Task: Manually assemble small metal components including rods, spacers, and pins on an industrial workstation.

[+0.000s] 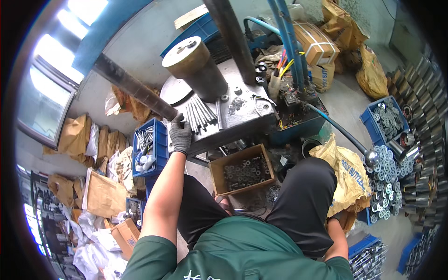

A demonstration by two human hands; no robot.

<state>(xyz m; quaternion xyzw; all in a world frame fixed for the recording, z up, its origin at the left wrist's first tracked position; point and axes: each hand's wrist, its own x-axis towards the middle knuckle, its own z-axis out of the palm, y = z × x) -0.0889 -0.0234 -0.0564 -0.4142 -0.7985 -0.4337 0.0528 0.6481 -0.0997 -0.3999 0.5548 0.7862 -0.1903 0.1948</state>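
My left hand (180, 136), in a grey knit glove, lies at the left corner of the metal press table (224, 133). Its fingers stretch up beside the foot of the slanted dark column (140, 93), and they look apart with nothing in them. Just to their right, several slim metal rods (198, 114) lie side by side. A thick steel cylinder (196, 67) with a pale top stands behind these rods. My right hand (334, 217) reaches down by my right thigh into or behind a crumpled brown paper sack (347, 175); its fingers are hidden.
A wooden box (214, 176) of small metal rings sits between my legs. Blue crates (161, 144) hold parts on the left. At the right are a ball-ended lever (372, 158), stacked round metal discs (385, 175) and another blue crate (373, 119).
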